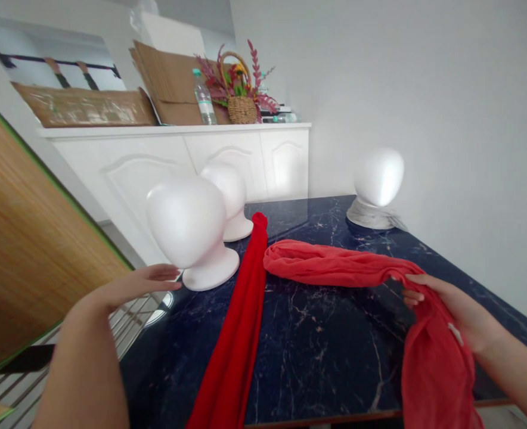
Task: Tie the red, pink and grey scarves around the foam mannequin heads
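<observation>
1. Right hand [451, 313] was clenched on the near end of a crumpled red scarf [335, 265], fingers pinching the cloth at the right front of the dark marble bench [317, 351]; the loose tail hung off the front edge below the hand.
2. From that grip the scarf ran up and to the left across the bench, long axis roughly left to right, its far end bunched near the bench's middle.
3. Left hand [140, 285] was released, palm down, fingers straight and holding nothing, hovering just beside the base of the nearest foam mannequin head [192, 232] at the left edge.
4. A 2nd, darker red cloth [241, 333] lay stretched front to back between the 2 hands, its far end near another foam head [232, 199]. The left hand was the nearer to it.
5. A 3rd foam head [377, 182] stood at the far right corner, well apart from both hands.
</observation>
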Demonstrator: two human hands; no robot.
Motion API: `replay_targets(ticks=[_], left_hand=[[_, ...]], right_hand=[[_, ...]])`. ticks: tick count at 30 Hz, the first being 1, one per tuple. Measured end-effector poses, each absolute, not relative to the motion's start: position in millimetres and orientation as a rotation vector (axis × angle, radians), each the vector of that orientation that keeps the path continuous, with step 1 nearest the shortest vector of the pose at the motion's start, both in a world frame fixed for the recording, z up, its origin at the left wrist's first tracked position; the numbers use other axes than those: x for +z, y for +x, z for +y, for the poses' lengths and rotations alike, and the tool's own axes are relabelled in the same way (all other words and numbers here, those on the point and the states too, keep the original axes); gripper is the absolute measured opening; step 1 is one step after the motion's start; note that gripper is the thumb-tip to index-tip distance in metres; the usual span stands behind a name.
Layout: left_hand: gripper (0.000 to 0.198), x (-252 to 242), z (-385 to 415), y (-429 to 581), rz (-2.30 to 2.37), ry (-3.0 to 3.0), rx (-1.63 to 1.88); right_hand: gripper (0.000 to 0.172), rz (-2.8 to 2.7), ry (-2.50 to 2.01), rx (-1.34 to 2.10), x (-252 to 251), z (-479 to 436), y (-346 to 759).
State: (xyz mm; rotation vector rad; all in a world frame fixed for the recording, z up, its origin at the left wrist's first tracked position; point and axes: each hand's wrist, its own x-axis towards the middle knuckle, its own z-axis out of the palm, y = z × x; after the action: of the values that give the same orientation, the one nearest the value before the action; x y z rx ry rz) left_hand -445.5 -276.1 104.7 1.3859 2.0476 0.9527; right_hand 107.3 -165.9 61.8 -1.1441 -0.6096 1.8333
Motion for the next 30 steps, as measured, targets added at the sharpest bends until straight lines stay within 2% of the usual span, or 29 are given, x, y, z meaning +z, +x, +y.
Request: replay_targets(ticks=[1, 3, 7, 13, 17, 21, 25, 30], left_hand=[[0.042, 111.5, -287.0, -435.5, 2.099, 1.396, 0.84], [0.04, 120.8, -306.0, -400.3, 2.106, 1.448, 0.701], [0.034, 112.1, -321.9, -279.3, 1.89, 1.598, 0.899], [0.068, 52.5, -301.4, -131.3, 1.046, 1.24, 1.243], [0.059, 31.5, -304.5, -116.6, 1.127, 0.935, 1.48], [0.049, 40.3, -321.2, -134.7, 1.129, 0.886, 1.433], [0.053, 56.4, -334.7, -150.1, 0.994, 0.869, 1.495], [0.059, 54.4, -356.4, -165.6, 1.096, 0.738, 1.614]], right_hand=[[0.006, -0.558, -1.166, 1.845, 67.7, -170.3, 103.5], [0.011, -0.499, -1.175, 1.88, 77.0, -181.3, 90.9], [0.024, -0.573, -0.979, 1.943, 81.2, -213.3, 45.7], [0.043, -0.783, -0.611, 2.006, 73.0, -249.4, -18.2], [0.054, -0.856, -0.552, 2.06, 79.8, -243.8, -36.2], [0.053, -0.885, -0.522, 2.068, 87.9, -224.9, -57.3], [0.045, -0.862, -0.497, 1.997, 96.6, -189.2, -89.4], [0.047, -0.787, -0.624, 1.846, 120.9, -123.0, -143.4]])
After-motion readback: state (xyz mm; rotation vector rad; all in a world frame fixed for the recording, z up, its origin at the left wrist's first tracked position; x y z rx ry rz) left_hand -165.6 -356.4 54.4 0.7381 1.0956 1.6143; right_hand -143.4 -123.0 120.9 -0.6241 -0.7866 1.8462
